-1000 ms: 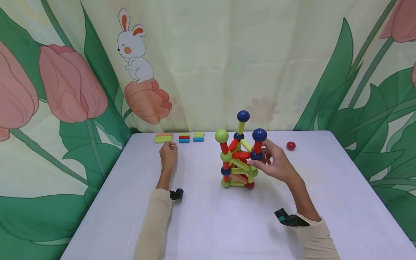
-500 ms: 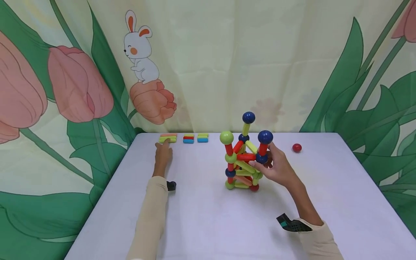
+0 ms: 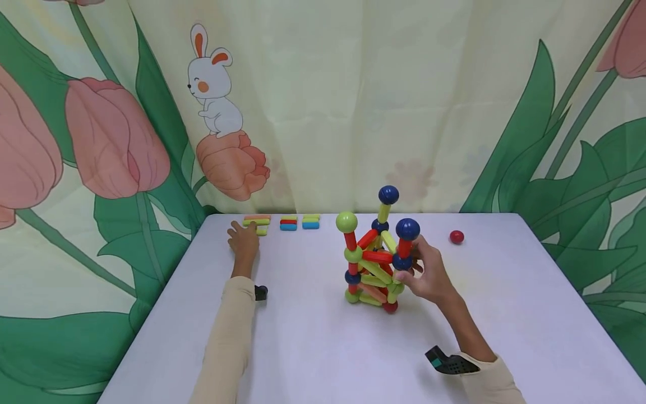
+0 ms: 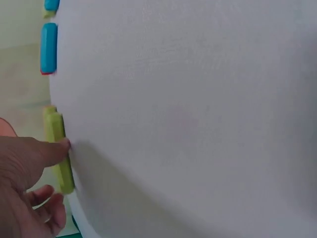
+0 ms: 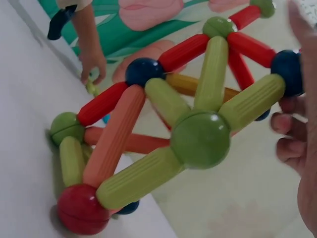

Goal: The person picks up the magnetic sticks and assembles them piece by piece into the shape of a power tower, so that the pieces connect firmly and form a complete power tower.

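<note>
A magnetic rod-and-ball tower (image 3: 377, 257) stands right of the middle of the table, made of red, yellow-green, orange and blue parts. My right hand (image 3: 430, 275) grips it by the upper right corner, thumb and fingers around the dark blue ball (image 3: 402, 262). At the back left, my left hand (image 3: 244, 245) reaches to a small group of rods. Its thumb touches a yellow-green rod (image 4: 63, 173) in the left wrist view, while the other fingers are spread off to the side. Another yellow-green rod (image 3: 256, 223) and an orange rod (image 3: 257, 216) lie just behind.
Two more small groups of rods lie along the back edge, with blue rods (image 3: 289, 227) (image 3: 310, 225) at the front of each. A single red ball (image 3: 456, 237) rests at the back right. Behind the table (image 3: 313, 348) hangs a printed curtain (image 3: 323, 112).
My left hand has moved left over the rods, and one yellow-green rod now sits closer to me and apart from its group. The right hand keeps its grip on the tower.
</note>
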{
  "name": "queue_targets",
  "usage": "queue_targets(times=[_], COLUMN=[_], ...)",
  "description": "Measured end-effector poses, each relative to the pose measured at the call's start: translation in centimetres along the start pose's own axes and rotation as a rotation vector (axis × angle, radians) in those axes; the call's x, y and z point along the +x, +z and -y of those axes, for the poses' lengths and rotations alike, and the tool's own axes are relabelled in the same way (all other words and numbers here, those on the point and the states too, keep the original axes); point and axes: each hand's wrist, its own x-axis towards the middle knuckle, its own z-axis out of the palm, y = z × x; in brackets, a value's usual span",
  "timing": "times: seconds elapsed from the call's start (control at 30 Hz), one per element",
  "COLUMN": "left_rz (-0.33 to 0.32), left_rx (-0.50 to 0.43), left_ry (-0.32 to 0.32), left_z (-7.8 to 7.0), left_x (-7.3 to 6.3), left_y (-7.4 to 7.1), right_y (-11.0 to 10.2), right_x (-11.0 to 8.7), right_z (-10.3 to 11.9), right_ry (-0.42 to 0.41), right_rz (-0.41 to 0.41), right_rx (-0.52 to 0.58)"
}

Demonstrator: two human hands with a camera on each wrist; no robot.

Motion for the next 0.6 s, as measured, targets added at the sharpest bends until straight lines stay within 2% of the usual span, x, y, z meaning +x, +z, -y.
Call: queue_targets(times=[0.1, 0.2, 0.23, 0.3, 0.37, 0.43, 0.47, 0.53, 0.6], left_rz=[-0.036, -0.082, -0.089, -0.105, -0.109, -0.060, -0.024, 0.097, 0.222], left_rx=[0.080, 0.147, 0.150, 0.073, -0.122, -0.405, -0.550, -0.786, -0.946], left_ry=[0.006, 0.012, 0.011, 0.009, 0.024, 0.069, 0.100, 0.163, 0.233], left_z=[0.3, 0.3, 0.1, -0.5, -1.7, -3.6, -4.8, -7.6, -10.3], left_x=[-0.4, -0.5, -0.5, -0.6, -0.7, -1.1, -1.4, -2.7, -4.2], left_y=[0.2, -0.4, -0.6, -1.1, -1.9, -3.0, -3.6, -5.1, -6.2], right_y=[0.3, 0.4, 0.5, 0.5, 0.6, 0.8, 0.9, 1.1, 1.3], right_x=[-0.6, -0.5, -0.4, -0.3, 0.1, 0.6, 1.0, 1.8, 2.6], right_z=[-1.0, -1.8, -2.0, -2.3, -2.4, -2.4, -2.3, -2.3, -2.2], right_ry=[-0.058, -0.051, -0.033, 0.024, 0.092, 0.161, 0.193, 0.243, 0.277], right_rz=[-0.124, -0.236, -0.262, -0.307, -0.339, -0.370, -0.385, -0.399, -0.397], right_rx=[0.136, 0.276, 0.308, 0.304, 0.282, 0.249, 0.236, 0.219, 0.208])
